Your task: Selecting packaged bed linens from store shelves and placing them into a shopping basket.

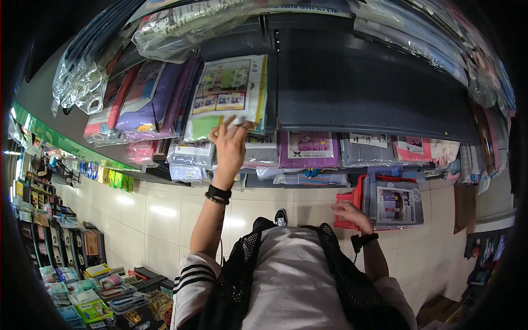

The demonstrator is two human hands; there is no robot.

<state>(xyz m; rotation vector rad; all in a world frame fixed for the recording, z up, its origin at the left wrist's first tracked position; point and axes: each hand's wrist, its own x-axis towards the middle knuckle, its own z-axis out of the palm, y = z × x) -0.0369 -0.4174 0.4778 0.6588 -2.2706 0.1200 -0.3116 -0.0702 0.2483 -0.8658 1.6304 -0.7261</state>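
My left hand point(231, 142), with a dark band and a bead bracelet at the wrist, reaches to the near edge of a plastic-wrapped bedding package point(220, 88) on the dark shelf. Its fingers are spread against the lower end of that package, which has a printed picture sheet and a green corner. My right hand point(350, 214) hangs lower right, empty with fingers loosely apart, by the end of a red plastic shopping basket point(358, 198). Inside the basket lies a grey wrapped package point(398, 204) with a picture label.
Purple wrapped packages point(144, 99) stand left of my left hand. A dark metal shelf point(371, 82) extends to the right. Below it sit several wrapped packages, including a purple one point(309, 148). Clear bags point(185, 31) overhang from above. A low goods display point(90, 297) stands lower left.
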